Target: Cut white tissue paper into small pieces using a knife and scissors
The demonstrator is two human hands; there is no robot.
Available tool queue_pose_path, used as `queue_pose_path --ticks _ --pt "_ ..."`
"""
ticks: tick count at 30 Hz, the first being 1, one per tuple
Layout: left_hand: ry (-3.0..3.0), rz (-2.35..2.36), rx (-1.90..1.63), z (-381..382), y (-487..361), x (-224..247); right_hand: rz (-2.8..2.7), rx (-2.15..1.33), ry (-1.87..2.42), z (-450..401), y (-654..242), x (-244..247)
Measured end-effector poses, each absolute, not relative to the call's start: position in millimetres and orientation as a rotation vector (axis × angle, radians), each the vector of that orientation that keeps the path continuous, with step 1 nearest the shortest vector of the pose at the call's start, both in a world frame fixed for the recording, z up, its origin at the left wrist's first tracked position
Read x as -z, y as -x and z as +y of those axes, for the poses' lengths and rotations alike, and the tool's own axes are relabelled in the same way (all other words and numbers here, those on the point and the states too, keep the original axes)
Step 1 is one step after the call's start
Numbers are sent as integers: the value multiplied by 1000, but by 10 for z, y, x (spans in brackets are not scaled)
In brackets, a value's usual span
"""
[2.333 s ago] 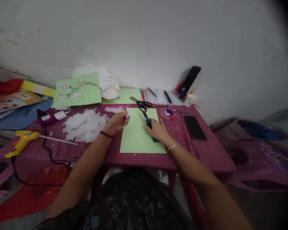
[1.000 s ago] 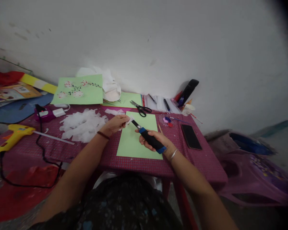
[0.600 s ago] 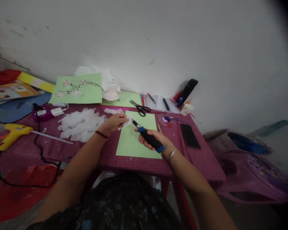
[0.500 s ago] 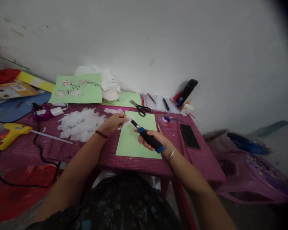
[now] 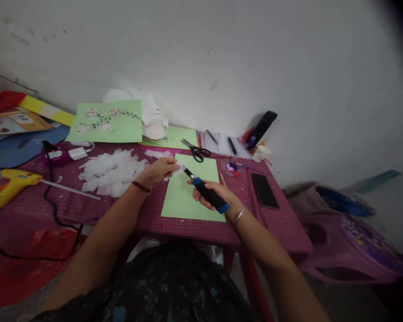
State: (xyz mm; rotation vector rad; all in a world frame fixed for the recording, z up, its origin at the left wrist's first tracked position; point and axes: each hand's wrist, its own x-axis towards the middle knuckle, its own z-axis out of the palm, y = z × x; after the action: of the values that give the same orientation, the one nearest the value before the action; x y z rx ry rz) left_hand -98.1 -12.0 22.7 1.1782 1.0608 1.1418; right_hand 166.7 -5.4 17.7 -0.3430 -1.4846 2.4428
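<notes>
My left hand (image 5: 164,169) pinches a small piece of white tissue (image 5: 179,167) above the upper left of a pale green sheet (image 5: 177,203). Wrapped in my right hand (image 5: 218,194) is a tool with a black and blue handle (image 5: 211,195); its dark tip points up and left and meets or nearly meets the tissue. Whether they touch is too small to tell. A heap of white tissue pieces (image 5: 112,172) lies left of my left hand. Black scissors (image 5: 197,153) rest at the sheet's top edge.
A yellow glue gun (image 5: 15,185) with a black cord lies at the left. Behind the heap stands a green sheet with flowers (image 5: 109,121). A phone (image 5: 265,191) is at the right, beside a pencil (image 5: 223,180) and small pots (image 5: 231,167). A pink stool (image 5: 349,250) stands right of the table.
The view has shifted slightly. Both hands keep nearly the same pose, with the tissue and the tool still held.
</notes>
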Motion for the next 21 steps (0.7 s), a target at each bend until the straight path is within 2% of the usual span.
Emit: queue_pose_path --ticks 21 --pt "-1328 1024 -936 -148 966 -233 -1479 -2487 326 -86 -1631 -179"
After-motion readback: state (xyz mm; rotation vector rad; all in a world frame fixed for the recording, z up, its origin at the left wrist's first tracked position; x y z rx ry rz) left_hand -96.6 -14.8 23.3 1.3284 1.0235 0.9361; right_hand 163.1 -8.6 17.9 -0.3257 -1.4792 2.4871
